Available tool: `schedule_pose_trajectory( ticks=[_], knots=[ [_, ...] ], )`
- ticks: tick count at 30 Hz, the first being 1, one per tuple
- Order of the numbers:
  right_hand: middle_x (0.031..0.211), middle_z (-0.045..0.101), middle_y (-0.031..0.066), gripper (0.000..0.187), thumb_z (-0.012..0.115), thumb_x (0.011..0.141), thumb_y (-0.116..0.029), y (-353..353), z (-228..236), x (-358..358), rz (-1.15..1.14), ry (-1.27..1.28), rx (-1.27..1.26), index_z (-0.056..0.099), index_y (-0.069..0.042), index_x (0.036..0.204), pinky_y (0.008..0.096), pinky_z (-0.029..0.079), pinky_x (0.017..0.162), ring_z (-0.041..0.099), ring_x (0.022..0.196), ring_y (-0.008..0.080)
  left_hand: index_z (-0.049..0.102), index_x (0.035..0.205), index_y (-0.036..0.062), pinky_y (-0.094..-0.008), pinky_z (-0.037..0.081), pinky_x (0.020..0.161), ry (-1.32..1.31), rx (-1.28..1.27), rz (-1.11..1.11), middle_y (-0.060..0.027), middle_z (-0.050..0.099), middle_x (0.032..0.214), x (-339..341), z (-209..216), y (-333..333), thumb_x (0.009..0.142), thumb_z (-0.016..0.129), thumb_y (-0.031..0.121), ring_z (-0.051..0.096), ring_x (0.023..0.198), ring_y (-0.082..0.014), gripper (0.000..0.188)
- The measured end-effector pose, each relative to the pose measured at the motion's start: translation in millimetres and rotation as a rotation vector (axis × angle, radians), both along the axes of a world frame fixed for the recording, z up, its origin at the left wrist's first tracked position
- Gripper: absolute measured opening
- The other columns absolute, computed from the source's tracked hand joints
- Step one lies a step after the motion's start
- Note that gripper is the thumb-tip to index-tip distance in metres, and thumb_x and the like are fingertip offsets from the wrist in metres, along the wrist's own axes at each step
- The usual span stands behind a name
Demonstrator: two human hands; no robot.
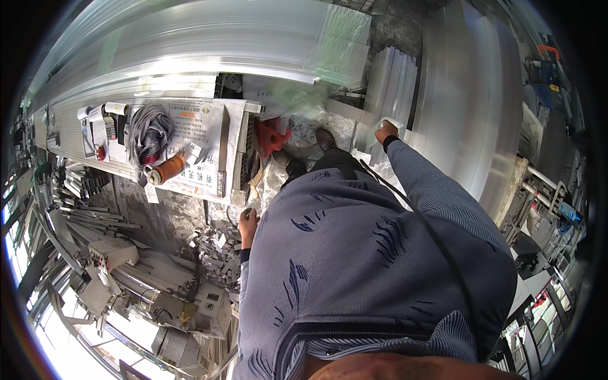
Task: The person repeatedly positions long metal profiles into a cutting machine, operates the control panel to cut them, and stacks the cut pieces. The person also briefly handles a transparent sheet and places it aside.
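My right hand (pixel 385 131) is closed at the end of my outstretched arm. Around its fingers shows a pale, see-through piece (pixel 396 123) that looks like plastic film; a stack of long silvery metal profiles (pixel 394 79) lies just beyond. Low at my left side, my left hand (pixel 249 224) has its fingers curled in, with a small dark spot at them that I cannot make out. It is nearest to the corner of a board-covered bench (pixel 212 136) and a heap of small metal offcuts (pixel 221 256). My shoes (pixel 325 139) stand on the grey floor between the stacks.
On the bench lie a brown-orange roll (pixel 168 170), a bundled grey cloth (pixel 150 130) and a calculator (pixel 111 128). A red plastic bag (pixel 272 136) sits by my feet. Long film-wrapped profiles (pixel 209 35) stretch across the front; wide metal sheets (pixel 472 95) lie right. Machinery (pixel 171 304) stands left.
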State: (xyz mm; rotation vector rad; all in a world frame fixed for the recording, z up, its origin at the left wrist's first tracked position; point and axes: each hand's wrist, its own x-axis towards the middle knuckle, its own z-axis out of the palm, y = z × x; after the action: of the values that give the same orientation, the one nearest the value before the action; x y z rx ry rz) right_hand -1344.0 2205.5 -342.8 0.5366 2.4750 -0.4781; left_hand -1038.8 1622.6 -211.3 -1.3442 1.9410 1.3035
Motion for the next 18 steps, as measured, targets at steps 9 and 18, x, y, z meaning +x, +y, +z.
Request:
schedule_pose_trajectory(
  ticks=[9,18],
  knots=[
    [0.139,0.063,0.0243,0.058,0.075,0.080,-0.009,-4,11,-152,0.042,0.479,-0.023,0.064,-0.005,0.137,0.0454,0.055,0.106,0.061,0.129,0.0401,0.066,0.138,-0.0003,-0.0296,0.055,0.076,-0.060,-0.112,-0.231,-0.0133,0.077,0.103,100,-102,-28,0.102,0.074,0.040,0.070,0.087,-0.0136,0.055],
    [0.138,0.070,0.0181,0.051,0.067,0.089,-0.019,-19,-23,-74,0.137,-0.094,-0.331,0.069,-0.010,0.140,0.0406,0.054,0.107,0.066,0.127,0.0340,0.068,0.136,0.0000,-0.0300,0.054,0.077,0.072,-0.035,-0.026,-0.0111,0.077,0.102,14,-41,12,0.102,0.074,0.043,0.068,0.088,-0.0137,0.055]
  ],
)
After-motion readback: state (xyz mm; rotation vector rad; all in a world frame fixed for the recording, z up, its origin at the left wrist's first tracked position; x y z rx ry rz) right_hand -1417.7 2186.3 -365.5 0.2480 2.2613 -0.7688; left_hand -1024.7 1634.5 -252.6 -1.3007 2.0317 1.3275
